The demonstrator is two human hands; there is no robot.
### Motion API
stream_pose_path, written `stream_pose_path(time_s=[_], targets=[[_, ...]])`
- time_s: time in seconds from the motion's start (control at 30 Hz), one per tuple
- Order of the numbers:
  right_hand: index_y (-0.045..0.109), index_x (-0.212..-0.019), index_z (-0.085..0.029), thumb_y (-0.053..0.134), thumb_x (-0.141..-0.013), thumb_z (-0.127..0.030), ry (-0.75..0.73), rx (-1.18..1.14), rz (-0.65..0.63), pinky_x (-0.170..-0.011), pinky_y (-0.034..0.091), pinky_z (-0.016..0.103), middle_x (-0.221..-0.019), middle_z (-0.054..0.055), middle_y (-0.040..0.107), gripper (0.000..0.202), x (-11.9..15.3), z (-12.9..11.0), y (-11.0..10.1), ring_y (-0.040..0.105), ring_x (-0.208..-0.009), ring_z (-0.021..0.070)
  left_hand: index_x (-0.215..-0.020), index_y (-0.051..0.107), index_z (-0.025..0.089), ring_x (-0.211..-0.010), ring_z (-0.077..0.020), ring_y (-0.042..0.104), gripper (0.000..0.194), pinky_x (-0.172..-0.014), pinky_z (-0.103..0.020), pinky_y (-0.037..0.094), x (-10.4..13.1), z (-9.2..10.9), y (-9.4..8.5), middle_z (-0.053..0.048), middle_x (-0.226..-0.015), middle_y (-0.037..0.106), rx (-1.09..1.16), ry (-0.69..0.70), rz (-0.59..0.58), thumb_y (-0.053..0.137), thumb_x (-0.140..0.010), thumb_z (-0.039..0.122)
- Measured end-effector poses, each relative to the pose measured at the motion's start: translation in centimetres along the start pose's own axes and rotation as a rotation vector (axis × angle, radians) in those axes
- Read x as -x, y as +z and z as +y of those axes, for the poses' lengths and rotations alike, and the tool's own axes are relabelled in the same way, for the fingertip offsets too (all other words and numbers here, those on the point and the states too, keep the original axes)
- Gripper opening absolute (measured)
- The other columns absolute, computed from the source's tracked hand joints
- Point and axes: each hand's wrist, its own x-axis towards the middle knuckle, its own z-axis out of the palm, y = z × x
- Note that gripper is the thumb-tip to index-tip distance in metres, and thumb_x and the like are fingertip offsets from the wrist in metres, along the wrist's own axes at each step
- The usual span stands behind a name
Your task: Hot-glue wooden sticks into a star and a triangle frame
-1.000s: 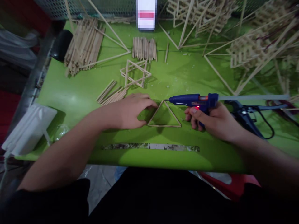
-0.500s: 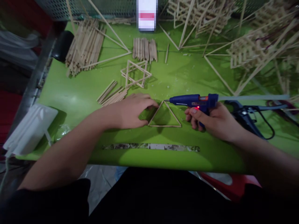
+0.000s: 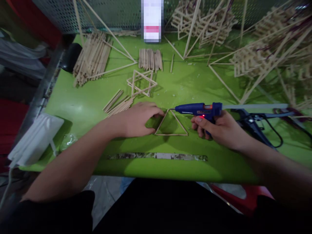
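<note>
On the green table lies a triangle of thin wooden sticks (image 3: 172, 134). My left hand (image 3: 140, 120) steadies its left side, thumb at the lower left corner and forefinger nearer the top; the other fingers are partly hidden. A blue hot glue gun (image 3: 190, 108) with a lit red light is gripped in my right hand (image 3: 216, 128), its nozzle at the triangle's top corner. A clear glue stick (image 3: 255, 106) juts from the gun's back. Beyond my left hand are loose short sticks (image 3: 119, 103) and a six-pointed star of sticks (image 3: 142, 84).
Stick bundles (image 3: 91, 60) and a row of short sticks (image 3: 150, 59) lie farther back. Large stick frames (image 3: 207, 26) crowd the back right. Dark-handled cutters (image 3: 253, 122) lie right, a white box-like object (image 3: 36, 139) left. A phone-like object (image 3: 152, 21) stands behind.
The whole scene sits slightly lower in view as the camera has tilted. Both hands, the glue gun and the triangle keep nearly the same places relative to one another.
</note>
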Motion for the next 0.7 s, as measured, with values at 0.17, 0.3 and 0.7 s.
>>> stream_pose_path(time_s=[0.17,0.3,0.7], targets=[[0.076,-0.093,-0.02,0.089,-0.093,-0.073,-0.01,0.004,0.004,-0.043,0.05,0.026,-0.085,0.006,0.078,0.055,-0.02,-0.64,0.24,0.067,-0.056,0.0124,-0.152,0.074,0.025,-0.138,-0.0377,0.071,0.058,-0.122,-0.056,0.054,-0.04,0.07,-0.03,-0.013,-0.148,0.077,0.005,-0.013,0.001,0.08,-0.094,0.034],[0.075,-0.093,-0.02,0.089,-0.093,-0.072,-0.021,0.007,0.004,-0.043,0.049,0.026,-0.082,0.005,0.078,0.054,-0.01,-0.83,0.29,0.067,-0.055,0.0121,-0.154,0.072,0.026,-0.14,-0.038,0.07,0.06,-0.124,-0.057,0.053,-0.01,0.08,-0.07,-0.014,-0.15,0.076,-0.007,-0.02,-0.013,0.08,-0.095,0.033],[0.076,-0.093,-0.021,0.085,-0.096,-0.074,-0.01,0.007,-0.005,-0.044,0.052,0.024,-0.088,0.007,0.079,0.055,-0.12,0.12,0.14,0.067,-0.057,0.0117,-0.156,0.07,0.027,-0.14,-0.0373,0.069,0.06,-0.123,-0.057,0.054,0.26,-0.28,-0.02,-0.013,-0.153,0.074,-0.018,-0.01,-0.012,0.078,-0.097,0.037]])
